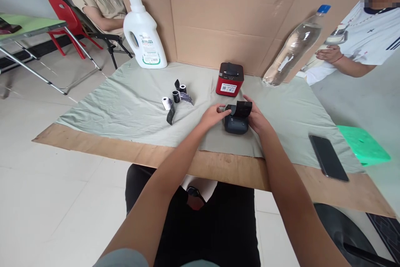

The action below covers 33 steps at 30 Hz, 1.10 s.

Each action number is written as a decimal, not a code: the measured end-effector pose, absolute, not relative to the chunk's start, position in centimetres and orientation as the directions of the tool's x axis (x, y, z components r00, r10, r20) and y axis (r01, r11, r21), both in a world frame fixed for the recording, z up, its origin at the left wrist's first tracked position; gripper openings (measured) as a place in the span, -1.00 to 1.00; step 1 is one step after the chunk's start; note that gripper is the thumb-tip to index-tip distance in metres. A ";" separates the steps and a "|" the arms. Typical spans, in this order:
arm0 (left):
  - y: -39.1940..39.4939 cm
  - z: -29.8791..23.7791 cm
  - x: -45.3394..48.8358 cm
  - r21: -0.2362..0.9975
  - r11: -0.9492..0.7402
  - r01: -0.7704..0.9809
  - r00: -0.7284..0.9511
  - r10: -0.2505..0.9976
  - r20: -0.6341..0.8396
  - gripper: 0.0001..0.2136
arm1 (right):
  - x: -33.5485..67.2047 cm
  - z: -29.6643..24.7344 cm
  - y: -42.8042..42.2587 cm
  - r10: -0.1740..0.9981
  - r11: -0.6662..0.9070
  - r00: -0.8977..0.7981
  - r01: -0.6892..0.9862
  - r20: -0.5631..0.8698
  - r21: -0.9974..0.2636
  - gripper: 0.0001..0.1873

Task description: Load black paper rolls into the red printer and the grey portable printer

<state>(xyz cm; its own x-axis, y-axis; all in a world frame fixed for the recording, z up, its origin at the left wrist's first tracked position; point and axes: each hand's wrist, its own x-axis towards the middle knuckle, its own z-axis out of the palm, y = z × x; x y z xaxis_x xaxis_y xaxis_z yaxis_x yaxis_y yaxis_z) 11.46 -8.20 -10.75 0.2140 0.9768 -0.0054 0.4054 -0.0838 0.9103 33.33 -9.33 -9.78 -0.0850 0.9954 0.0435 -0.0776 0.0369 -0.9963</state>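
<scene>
A small black printer [236,122] with its lid raised sits on the grey-green cloth [131,104] in front of me. My left hand [213,116] rests against the printer's left side, fingers curled onto it. My right hand [256,118] grips its right side, with fingers up at the open lid. Behind it stands a red printer [230,78]. To the left lie a white paper roll [165,102] and two small black rolls [179,92] with loose black strips.
A white detergent jug [143,36] and a clear plastic bottle [293,50] lean at the cardboard backdrop. A black phone [328,158] lies at the right, a green stool [364,145] beyond it. One person sits at the far left, another stands at the right.
</scene>
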 end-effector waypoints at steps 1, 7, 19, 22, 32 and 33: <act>-8.2 -10.7 11.5 0.917 -0.073 0.391 0.218 0.976 -0.015 -0.47 | 33.3 -9.9 -9.3 0.996 0.041 -0.077 -0.080 0.047 -0.996 -0.07; -7.8 -10.8 11.9 0.926 -0.082 0.369 0.253 0.967 -0.015 -0.50 | 33.0 -10.6 -8.9 0.997 0.072 0.002 -0.051 0.072 -0.996 0.05; -8.4 -11.7 11.3 0.889 -0.194 0.415 0.251 0.964 0.093 -0.64 | 32.0 -11.1 -12.8 0.938 0.052 0.343 0.028 0.059 -0.998 -0.35; -8.7 -11.5 11.3 0.845 -0.202 0.496 0.256 0.963 0.081 -0.65 | 29.4 -11.6 -15.9 0.936 0.107 0.271 0.386 0.223 -0.916 -0.07; -10.3 -11.2 11.7 0.583 -0.453 0.674 0.357 0.891 0.280 -0.64 | 29.2 -11.4 -15.7 0.874 -0.061 0.336 0.793 0.351 -0.606 0.31; -10.5 -11.3 11.9 0.528 -0.507 0.681 0.403 0.862 0.308 -0.63 | 30.5 -11.1 -14.7 0.865 -0.057 0.349 0.783 0.361 -0.619 0.27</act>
